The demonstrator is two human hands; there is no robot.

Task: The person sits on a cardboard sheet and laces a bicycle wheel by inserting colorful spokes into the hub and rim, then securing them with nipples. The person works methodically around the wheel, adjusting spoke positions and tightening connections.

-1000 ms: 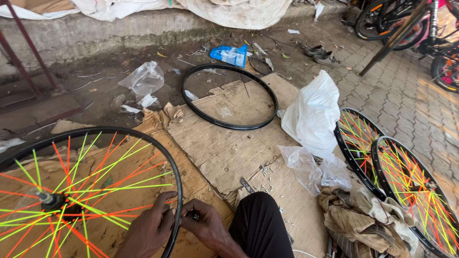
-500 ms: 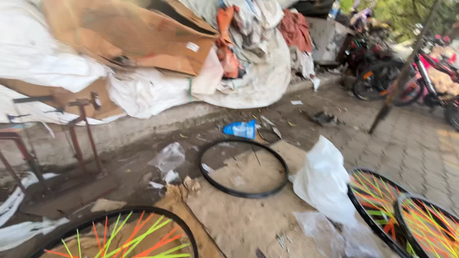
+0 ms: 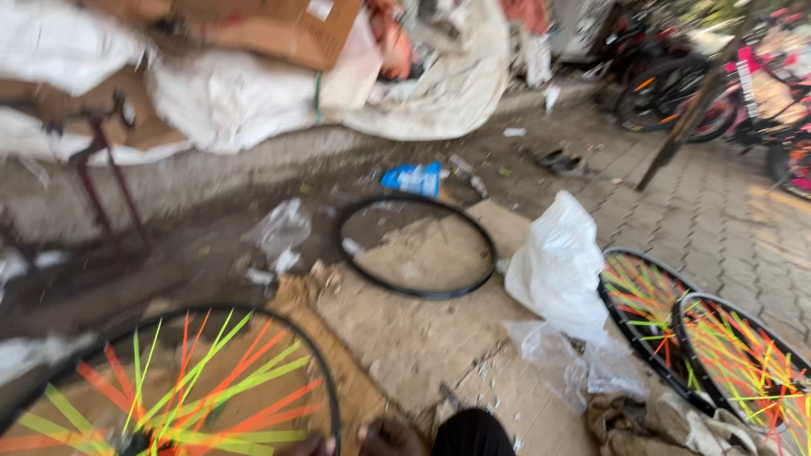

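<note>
At bottom centre our hands touch the spoked wheel; finger state unclear. Bare rim mid-frame, white bag right.

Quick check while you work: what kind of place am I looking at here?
Most likely an open-air roadside bicycle repair spot. A bare black rim lies on flattened cardboard, wheels with bright coloured spokes rest on the brick paving, and parked bicycles stand behind.

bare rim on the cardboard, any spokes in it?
No. The black rim lying on the cardboard is an empty hoop, with bare cardboard showing through its middle.
</note>
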